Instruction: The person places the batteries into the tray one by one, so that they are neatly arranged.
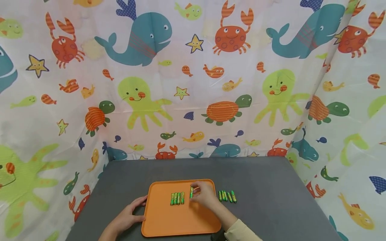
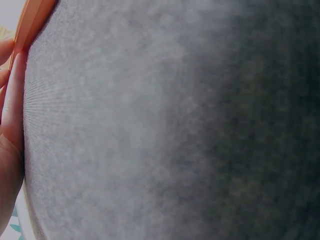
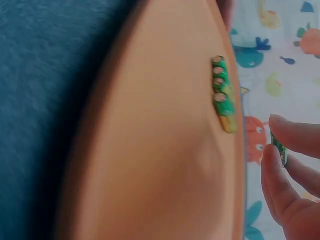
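Observation:
An orange tray [image 1: 164, 219] lies on the dark table. Along its left edge rests my left hand [image 1: 128, 214], fingertips and thumb against the rim; the left wrist view catches only part of this hand [image 2: 11, 120] at the side. My right hand [image 1: 204, 194] pinches a green and gold battery [image 1: 191, 192] between thumb and fingers above the tray. In the right wrist view the battery [image 3: 279, 149] is partly covered by the fingers. To its left, several like batteries [image 1: 177, 198] stand side by side in a row on the tray.
Right of the tray, several more green batteries [image 1: 227, 196] lie on the grey table [image 1: 259, 187]. A curtain printed with sea animals [image 1: 187, 134] closes off the back and both sides.

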Demonstrator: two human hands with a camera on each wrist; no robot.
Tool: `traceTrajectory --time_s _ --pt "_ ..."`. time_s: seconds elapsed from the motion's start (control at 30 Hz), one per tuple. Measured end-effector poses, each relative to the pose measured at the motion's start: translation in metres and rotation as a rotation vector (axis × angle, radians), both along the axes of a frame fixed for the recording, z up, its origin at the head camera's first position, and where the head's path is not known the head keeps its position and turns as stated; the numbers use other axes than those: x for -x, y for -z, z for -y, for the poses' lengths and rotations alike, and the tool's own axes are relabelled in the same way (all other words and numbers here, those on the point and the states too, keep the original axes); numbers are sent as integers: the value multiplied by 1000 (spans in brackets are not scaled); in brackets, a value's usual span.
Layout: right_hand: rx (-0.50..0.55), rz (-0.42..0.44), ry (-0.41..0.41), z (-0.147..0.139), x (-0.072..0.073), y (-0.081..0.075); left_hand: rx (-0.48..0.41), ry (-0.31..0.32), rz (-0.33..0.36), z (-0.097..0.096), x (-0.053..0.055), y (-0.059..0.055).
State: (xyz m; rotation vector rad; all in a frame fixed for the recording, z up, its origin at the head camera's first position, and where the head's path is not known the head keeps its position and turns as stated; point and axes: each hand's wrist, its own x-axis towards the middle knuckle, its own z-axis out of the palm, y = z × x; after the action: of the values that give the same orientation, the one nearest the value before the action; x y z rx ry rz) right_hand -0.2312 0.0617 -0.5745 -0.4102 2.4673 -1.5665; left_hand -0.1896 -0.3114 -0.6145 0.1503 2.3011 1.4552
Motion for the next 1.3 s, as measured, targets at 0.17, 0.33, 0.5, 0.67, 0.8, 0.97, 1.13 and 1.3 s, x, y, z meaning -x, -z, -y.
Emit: traceTrajectory --time_s 0.17,0.33,0.5,0.67,0.8,0.97,1.13,1.3 --pt "-56 14 -5 11 3 12 19 4 -12 -2 3 -1" --pt "-100 54 0 19 7 20 44 7 -26 -2 4 1" --pt "-174 38 -29 26 8 24 27 -6 -14 0 3 4" --pt "-179 22 -31 31 8 26 12 -13 -3 0 3 5" --pt "-163 29 -50 32 7 25 -3 -15 0 1 1 3" --pt "-148 39 -49 26 5 22 -9 -19 2 1 -1 2" --pt "-129 17 -21 13 2 11 -7 -16 -8 2 -1 2" --pt "-137 -47 -17 -5 3 -4 -11 -6 -5 3 -1 2"
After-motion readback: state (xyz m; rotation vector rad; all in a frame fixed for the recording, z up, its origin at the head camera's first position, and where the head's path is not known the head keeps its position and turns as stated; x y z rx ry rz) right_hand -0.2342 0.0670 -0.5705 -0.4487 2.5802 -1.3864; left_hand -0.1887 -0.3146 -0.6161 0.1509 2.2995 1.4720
